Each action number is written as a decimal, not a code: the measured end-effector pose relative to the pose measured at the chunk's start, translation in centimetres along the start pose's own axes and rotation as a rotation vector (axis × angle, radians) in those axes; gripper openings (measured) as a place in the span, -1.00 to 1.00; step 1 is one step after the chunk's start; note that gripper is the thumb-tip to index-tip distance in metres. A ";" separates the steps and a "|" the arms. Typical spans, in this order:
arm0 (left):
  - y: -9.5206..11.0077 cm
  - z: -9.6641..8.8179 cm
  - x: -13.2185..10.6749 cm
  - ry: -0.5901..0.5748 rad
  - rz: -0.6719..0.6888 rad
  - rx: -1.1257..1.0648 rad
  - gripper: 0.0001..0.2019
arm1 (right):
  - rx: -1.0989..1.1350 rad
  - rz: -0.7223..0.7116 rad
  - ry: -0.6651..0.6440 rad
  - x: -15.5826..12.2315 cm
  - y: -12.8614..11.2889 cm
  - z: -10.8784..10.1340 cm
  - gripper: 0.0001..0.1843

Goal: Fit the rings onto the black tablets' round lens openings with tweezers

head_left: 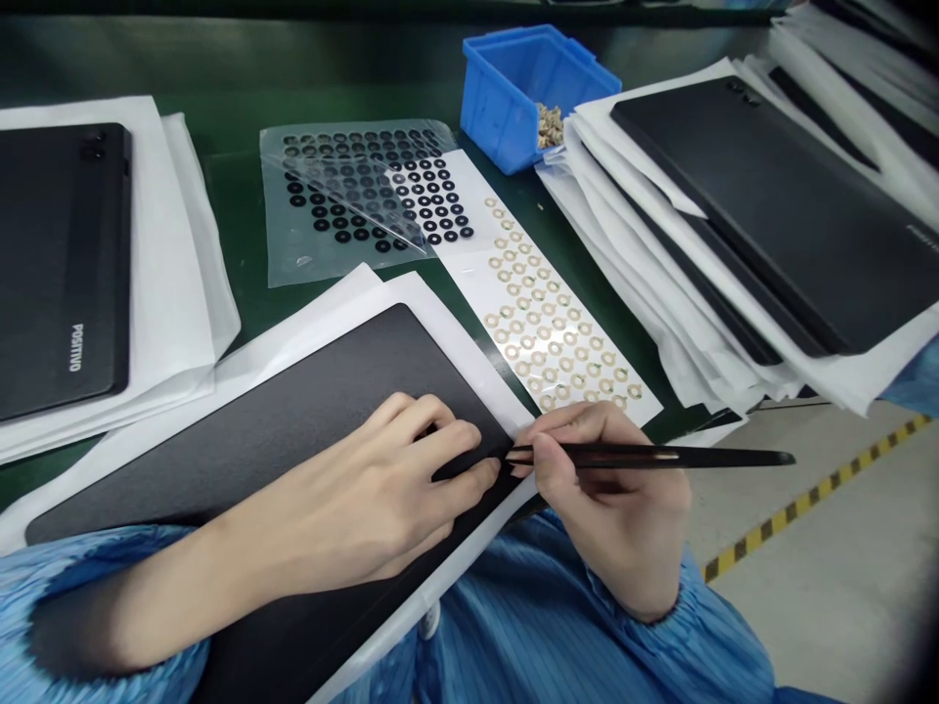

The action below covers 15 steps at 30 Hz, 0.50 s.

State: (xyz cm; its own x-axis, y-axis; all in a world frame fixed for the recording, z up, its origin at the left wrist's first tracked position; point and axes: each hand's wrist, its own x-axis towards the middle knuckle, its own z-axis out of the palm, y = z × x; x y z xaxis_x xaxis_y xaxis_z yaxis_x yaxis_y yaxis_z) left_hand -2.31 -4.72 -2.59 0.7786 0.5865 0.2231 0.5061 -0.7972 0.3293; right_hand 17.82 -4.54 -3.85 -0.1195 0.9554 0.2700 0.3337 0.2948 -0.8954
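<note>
Near: striped blue fabric sleeves (711, 645). Left hand (396, 499) palm-down on matte black rectangular tablet (315, 411), fingers bent; cannot tell whether fingertips pinch anything. Right hand (620, 513) pinching slim black tweezers (711, 457), tips near left fingertips, by tablet's edge. Tablet lies on soft white sheet (455, 335). Beyond: smooth white strip (466, 279), tan rings; creased clear film (293, 256), black rings. Farther: open-topped blue plastic bin (499, 112).
</note>
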 end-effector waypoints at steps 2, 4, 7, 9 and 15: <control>0.0 0.0 0.0 0.000 -0.002 -0.003 -0.74 | -0.031 -0.007 -0.019 0.2 -0.1 -0.1 -0.83; 0.0 0.0 0.0 -0.002 -0.001 -0.008 -0.74 | -0.059 -0.010 -0.056 0.4 -0.1 -0.2 -0.83; 0.0 0.0 0.0 -0.003 -0.003 -0.007 -0.75 | -0.072 -0.022 -0.118 0.7 0.1 -0.5 -0.83; 0.0 0.0 0.0 -0.001 -0.002 -0.004 -0.75 | -0.064 -0.017 -0.146 0.7 0.2 -0.6 -0.83; 0.0 -0.1 0.0 -0.003 -0.002 0.004 -0.73 | -0.009 0.004 -0.049 0.3 0.5 -0.2 -0.85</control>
State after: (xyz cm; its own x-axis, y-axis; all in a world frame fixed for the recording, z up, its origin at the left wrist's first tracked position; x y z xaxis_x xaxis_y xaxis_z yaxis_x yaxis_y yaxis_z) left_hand -2.35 -4.73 -2.54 0.7788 0.5878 0.2191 0.5095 -0.7965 0.3257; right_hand 18.13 -4.08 -4.13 -0.1638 0.9546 0.2490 0.3422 0.2917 -0.8932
